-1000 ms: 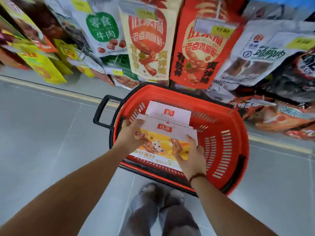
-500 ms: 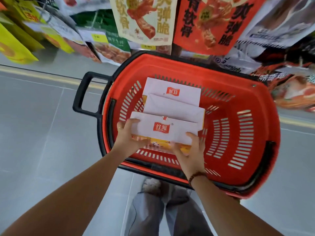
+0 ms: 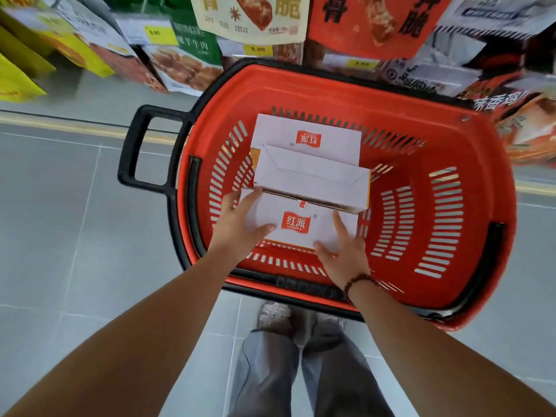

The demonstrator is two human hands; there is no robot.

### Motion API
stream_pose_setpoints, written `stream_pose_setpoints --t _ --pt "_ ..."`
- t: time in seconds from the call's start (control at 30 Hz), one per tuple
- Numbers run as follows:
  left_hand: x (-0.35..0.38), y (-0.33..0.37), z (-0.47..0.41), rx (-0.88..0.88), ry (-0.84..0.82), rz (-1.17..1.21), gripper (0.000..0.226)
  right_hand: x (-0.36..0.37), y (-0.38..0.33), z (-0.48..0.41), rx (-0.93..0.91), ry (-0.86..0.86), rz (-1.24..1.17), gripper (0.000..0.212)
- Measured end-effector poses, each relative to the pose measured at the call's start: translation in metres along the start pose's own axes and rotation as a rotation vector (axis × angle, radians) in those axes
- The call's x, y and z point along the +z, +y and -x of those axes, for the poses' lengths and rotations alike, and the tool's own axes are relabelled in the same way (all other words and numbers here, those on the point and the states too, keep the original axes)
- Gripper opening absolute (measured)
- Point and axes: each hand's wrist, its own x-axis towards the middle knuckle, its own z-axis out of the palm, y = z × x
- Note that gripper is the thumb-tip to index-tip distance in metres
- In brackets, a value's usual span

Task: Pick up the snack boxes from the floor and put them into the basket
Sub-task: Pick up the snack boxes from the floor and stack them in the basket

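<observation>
- Head view: the nearest snack box (image 3: pixel 301 228), white with a red logo on top, lies inside the red basket (image 3: pixel 487 188), towards its near left part.
- Its far edge sits under a second white box (image 3: pixel 313 176), which overlaps it and also overlaps a third white box (image 3: pixel 307 135) further back. All three are in the basket, in a row running away from the person.
- The left hand (image 3: pixel 237 227) is at the left end of the nearest box. Its fingers are straight along that end and its thumb lies across the top face. It touches the box rather than clasping it.
- The right hand (image 3: pixel 343 254) is at the near right corner of the same box. Its forefinger lies straight on the top face and its thumb is spread along the near edge. The fingers are not curled around anything.
- A ring (image 3: pixel 224 207) shows on the left hand and a bead bracelet (image 3: pixel 358 281) on the right wrist.
- The basket has slotted walls and a black handle (image 3: pixel 132 152) at its left end. It stands on a grey tiled floor (image 3: pixel 60 236).
- The person's shoes (image 3: pixel 273 314) and grey trousers (image 3: pixel 270 371) are just in front of the basket's near rim.
- Beyond the basket hang snack bags (image 3: pixel 249 16) with yellow price tags (image 3: pixel 257 49). Those at the edges of the view are blurred.
</observation>
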Motion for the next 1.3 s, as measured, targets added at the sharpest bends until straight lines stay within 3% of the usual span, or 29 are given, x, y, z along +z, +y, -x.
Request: stream_pose_setpoints --t 0.27,0.5,0.8,1.03,1.3 --pt "-0.011 0.008 0.006 0.008 -0.048 -0.135 0.069 -0.019 0.003 0.008 0.007 -0.049 0.036 0.062" --pt "-0.061 0.075 0.022 0.288 -0.055 -0.154 0.046 -0.091 -0.013 0.051 -0.157 0.163 -0.005 0.043" --pt "-0.098 0.230 0.095 0.684 -0.259 -0.241 0.040 -0.210 -0.008 0.170 -0.122 0.512 -0.293 0.041" --pt "-0.068 0.364 0.179 0.994 -0.325 -0.241 0.050 -0.296 0.069 0.281 -0.076 0.747 -0.378 0.047" --pt "0.052 0.487 0.292 1.231 -0.497 -0.305 0.062 -0.350 0.240 0.421 0.152 0.990 -0.453 0.054"
